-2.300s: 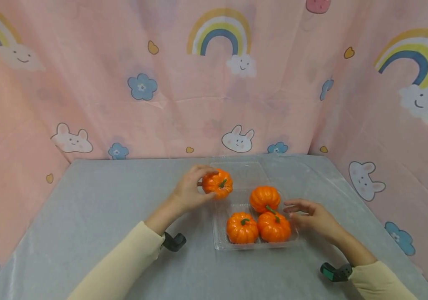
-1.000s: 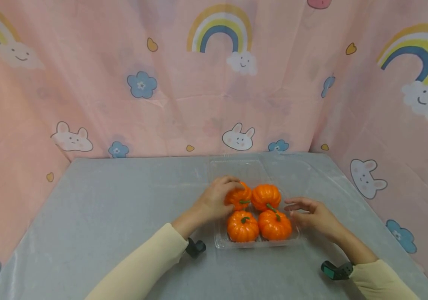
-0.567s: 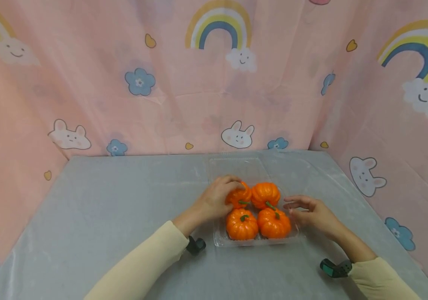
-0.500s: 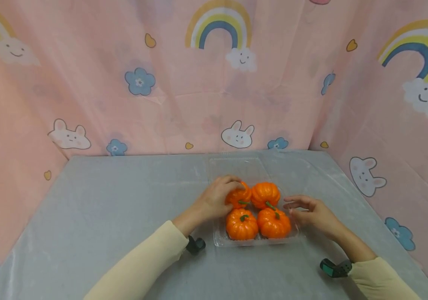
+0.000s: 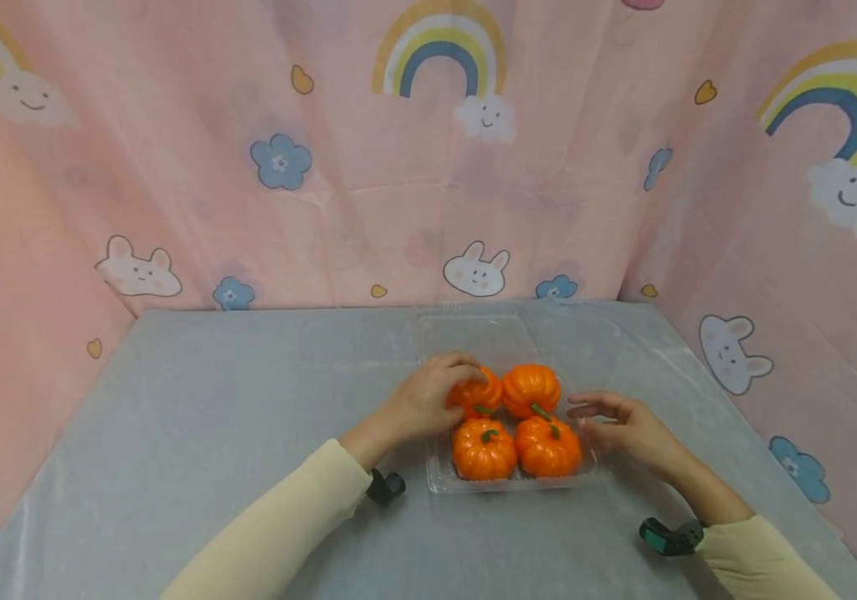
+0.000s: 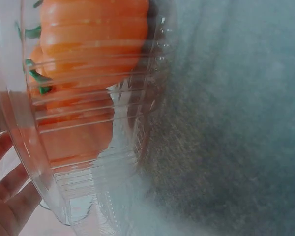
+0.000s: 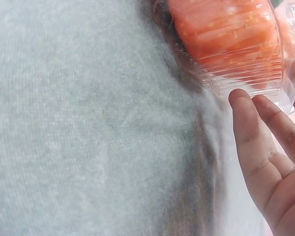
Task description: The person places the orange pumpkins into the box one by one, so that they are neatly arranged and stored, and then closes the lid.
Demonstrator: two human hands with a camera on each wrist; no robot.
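Note:
A clear plastic clamshell box (image 5: pixel 439 485) lies open on the grey cloth, holding small orange pumpkins with green stems. My left hand (image 5: pixel 424 398) grips the back-left pumpkin (image 5: pixel 481 398), fingers over its top and thumb at its near side; the hand covers part of it. To its right sits another pumpkin (image 5: pixel 532 387). In front are a left pumpkin (image 5: pixel 484 452) and a right one (image 5: pixel 548 450). Beside the box's right wall, my right hand (image 5: pixel 627 429) has relaxed, spread fingers and holds nothing. The right wrist view shows its fingertips (image 7: pixel 239 98) close to the ribbed wall; contact is unclear.
The box's transparent lid (image 5: pixel 469 337) lies folded back behind the pumpkins. Grey cloth (image 5: pixel 211 417) covers the table around the box. A pink patterned curtain (image 5: pixel 368 208) hangs along the back and both sides. Each wrist wears a dark device (image 5: pixel 670 537).
My left hand carried its pumpkin from above the box's left edge into the back-left place. Just now hand and pumpkin have shifted slightly left. My right hand has stayed in place.

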